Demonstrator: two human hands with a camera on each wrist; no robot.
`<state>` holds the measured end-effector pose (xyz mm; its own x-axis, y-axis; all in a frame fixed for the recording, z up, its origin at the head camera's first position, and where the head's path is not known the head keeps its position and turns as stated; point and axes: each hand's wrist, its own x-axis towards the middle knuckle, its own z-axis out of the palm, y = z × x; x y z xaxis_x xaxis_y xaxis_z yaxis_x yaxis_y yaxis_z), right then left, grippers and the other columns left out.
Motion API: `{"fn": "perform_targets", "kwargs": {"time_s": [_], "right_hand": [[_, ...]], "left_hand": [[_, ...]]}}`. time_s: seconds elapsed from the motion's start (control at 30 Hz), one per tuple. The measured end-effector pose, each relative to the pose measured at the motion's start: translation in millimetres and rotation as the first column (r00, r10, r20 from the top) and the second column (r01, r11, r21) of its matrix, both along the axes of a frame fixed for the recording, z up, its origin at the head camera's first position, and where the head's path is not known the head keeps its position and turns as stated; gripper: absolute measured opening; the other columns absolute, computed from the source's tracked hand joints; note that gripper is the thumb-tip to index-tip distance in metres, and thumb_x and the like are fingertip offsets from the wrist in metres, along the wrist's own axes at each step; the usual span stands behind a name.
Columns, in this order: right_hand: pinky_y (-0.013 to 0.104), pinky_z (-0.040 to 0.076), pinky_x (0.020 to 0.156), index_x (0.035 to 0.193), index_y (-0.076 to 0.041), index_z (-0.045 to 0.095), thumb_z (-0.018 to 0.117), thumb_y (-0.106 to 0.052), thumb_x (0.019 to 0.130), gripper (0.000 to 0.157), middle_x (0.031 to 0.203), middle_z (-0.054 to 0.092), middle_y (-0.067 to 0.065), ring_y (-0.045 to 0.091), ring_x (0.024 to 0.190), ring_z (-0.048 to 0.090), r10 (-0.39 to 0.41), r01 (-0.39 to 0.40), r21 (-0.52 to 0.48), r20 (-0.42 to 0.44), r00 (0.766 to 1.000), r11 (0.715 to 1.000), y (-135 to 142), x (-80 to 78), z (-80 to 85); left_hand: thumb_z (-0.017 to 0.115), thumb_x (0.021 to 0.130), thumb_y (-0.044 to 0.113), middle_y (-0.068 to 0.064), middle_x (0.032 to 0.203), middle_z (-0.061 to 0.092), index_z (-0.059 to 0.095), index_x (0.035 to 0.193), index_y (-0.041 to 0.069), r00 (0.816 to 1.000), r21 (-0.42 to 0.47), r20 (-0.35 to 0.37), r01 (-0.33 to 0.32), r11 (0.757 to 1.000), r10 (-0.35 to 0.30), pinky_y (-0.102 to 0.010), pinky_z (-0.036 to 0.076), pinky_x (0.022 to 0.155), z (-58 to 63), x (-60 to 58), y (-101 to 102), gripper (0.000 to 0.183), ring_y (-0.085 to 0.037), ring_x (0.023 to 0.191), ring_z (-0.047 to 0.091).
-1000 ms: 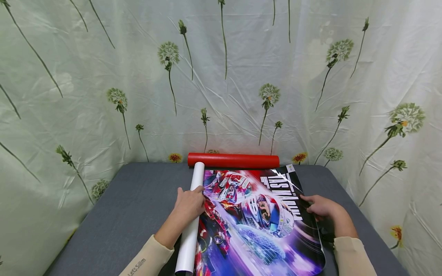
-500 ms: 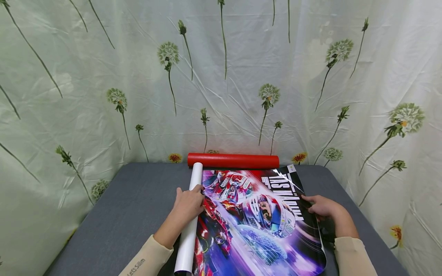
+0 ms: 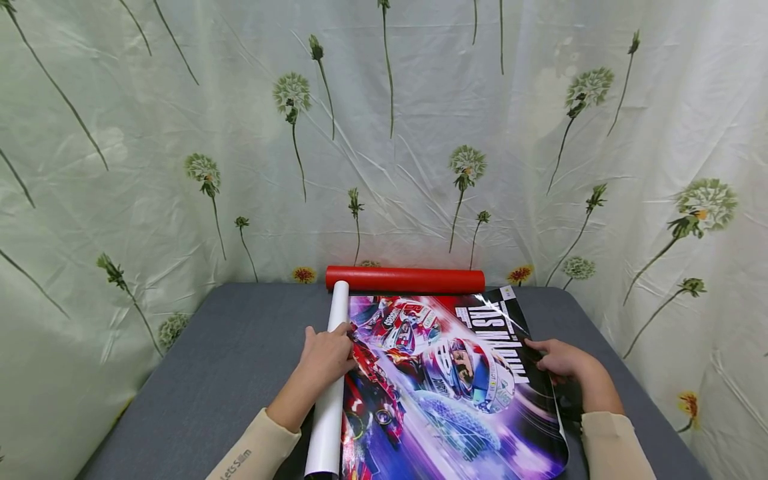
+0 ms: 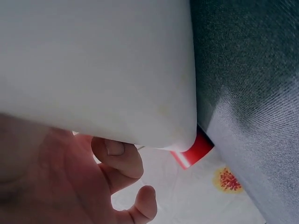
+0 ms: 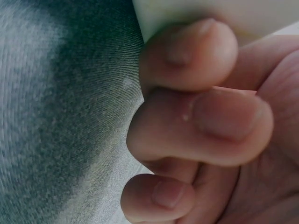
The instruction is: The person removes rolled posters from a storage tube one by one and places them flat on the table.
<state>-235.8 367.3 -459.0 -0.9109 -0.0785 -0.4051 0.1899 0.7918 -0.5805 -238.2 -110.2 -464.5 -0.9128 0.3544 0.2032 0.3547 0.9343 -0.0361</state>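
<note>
A glossy poster point(image 3: 447, 393) with helmeted racers, racing cars and white lettering lies partly unrolled in the head view. Its left side is still wound into a white roll point(image 3: 327, 407). My left hand point(image 3: 327, 353) grips this roll about midway, fingers over its top; the left wrist view shows curled fingers point(image 4: 119, 161) beside the white paper point(image 4: 107, 65). At the poster's right edge my right hand point(image 3: 567, 363) pinches the paper, thumb on top. From the right wrist, bent fingers point(image 5: 224, 123) show under the paper's white back point(image 5: 182, 14).
Behind the poster a red tube point(image 3: 405, 280) lies along the far edge of the grey cloth-covered table point(image 3: 228, 360). A pale curtain point(image 3: 252, 133) printed with dandelions hangs beyond the table. A small dark object point(image 3: 569, 400) sits beneath the right wrist.
The white roll and my left hand have shifted slightly left, and my right hand slightly right, so the printed face spans a little wider. Both grips stay the same.
</note>
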Motion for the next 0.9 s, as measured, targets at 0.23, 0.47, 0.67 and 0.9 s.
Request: {"fn": "perform_targets", "kwargs": {"time_s": [0.23, 0.47, 0.67, 0.9], "right_hand": [[0.028, 0.047, 0.053, 0.159, 0.007, 0.034, 0.056, 0.003, 0.097, 0.066, 0.123, 0.056, 0.042, 0.013, 0.049, 0.052, -0.001, 0.001, 0.002, -0.006, 1.000, 1.000, 0.0, 0.7, 0.5], [0.027, 0.047, 0.053, 0.159, 0.008, 0.032, 0.056, 0.004, 0.097, 0.067, 0.121, 0.057, 0.043, 0.013, 0.049, 0.051, 0.011, -0.011, 0.001, -0.011, 1.000, 1.000, 3.7, 1.0, 0.0], [0.027, 0.047, 0.053, 0.160, 0.007, 0.033, 0.056, 0.003, 0.096, 0.068, 0.118, 0.060, 0.040, 0.013, 0.048, 0.052, 0.003, -0.003, 0.018, -0.006, 1.000, 1.000, 4.3, 1.6, 1.3], [0.028, 0.048, 0.054, 0.159, 0.007, 0.033, 0.056, 0.003, 0.096, 0.067, 0.122, 0.056, 0.043, 0.013, 0.049, 0.051, 0.004, -0.004, 0.011, -0.012, 1.000, 1.000, 4.4, 2.4, 2.5]], "left_hand": [[0.084, 0.086, 0.024, 0.003, 0.131, 0.072, 0.079, 0.076, 0.016, 1.000, -0.017, -0.010, -0.008, 1.000, 0.007, -0.050, 0.039, 0.075, 0.4, -0.4, 0.1, 0.014, -0.022, 0.059, 0.055], [0.087, 0.086, 0.029, 0.001, 0.117, 0.072, 0.076, 0.069, 0.018, 0.998, 0.001, -0.062, 0.002, 1.000, -0.002, -0.049, 0.037, 0.072, 0.3, -0.4, -1.8, 0.022, -0.022, 0.056, 0.054], [0.089, 0.084, 0.031, 0.002, 0.119, 0.071, 0.078, 0.071, 0.020, 0.999, 0.004, -0.033, 0.011, 1.000, -0.011, -0.048, 0.036, 0.072, 1.4, -1.3, -2.2, 0.020, -0.021, 0.058, 0.056], [0.077, 0.084, 0.013, 0.009, 0.130, 0.077, 0.085, 0.079, 0.023, 1.000, 0.037, 0.005, 0.002, 0.999, -0.002, -0.043, 0.028, 0.071, 1.6, -1.7, -2.7, 0.014, -0.021, 0.062, 0.055]]}}
